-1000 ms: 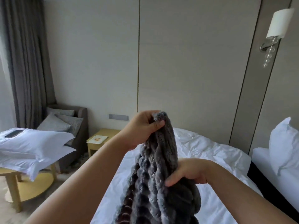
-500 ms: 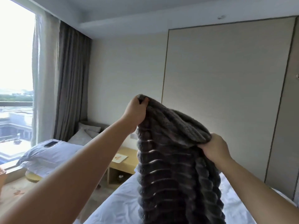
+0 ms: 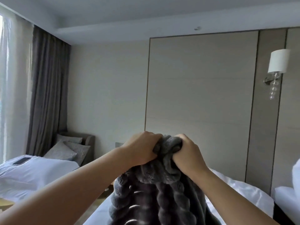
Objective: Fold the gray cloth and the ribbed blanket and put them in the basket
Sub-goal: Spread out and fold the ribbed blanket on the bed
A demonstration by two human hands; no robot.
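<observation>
Over the bed (image 3: 235, 197), in mid-air: found the ribbed blanket (image 3: 155, 197), raised clear of the sheet at its upper part, cut off below by the bottom edge of view.
Left hand (image 3: 142, 148) grip: closed in a fist round the bunched top edge, fingertips buried in the pile.
Right hand (image 3: 188, 153) grip: likewise curled tight round the same bunch, just beside the left, with a knot of gray pile between the two.
Long axis: ran close to vertical, gathered end up at the hands, free end down toward the bed and out of sight.
Ribs: lay crosswise and roughly level on the near face; draped in lengthwise folds on the right side.
Step in hand: judged as an early fold of the blanket, with the top edge doubled and gathered into the two fists; not judged complete, being loose and bulky below.
Next move called for: judged to need one hand freed to run down and catch the hanging end, or the whole lowered flat on the bed for squaring; either way, with a firm hold on the top against slipping of the layers.
Basket: not seen in view; position unknown.
Gray cloth: not seen in view; state not determinable.
Surroundings: noted a wall lamp (image 3: 278, 64) at right, a dark curtain (image 3: 48, 95) at left, and a phone (image 3: 21, 160) on white pillows (image 3: 32, 174).
</observation>
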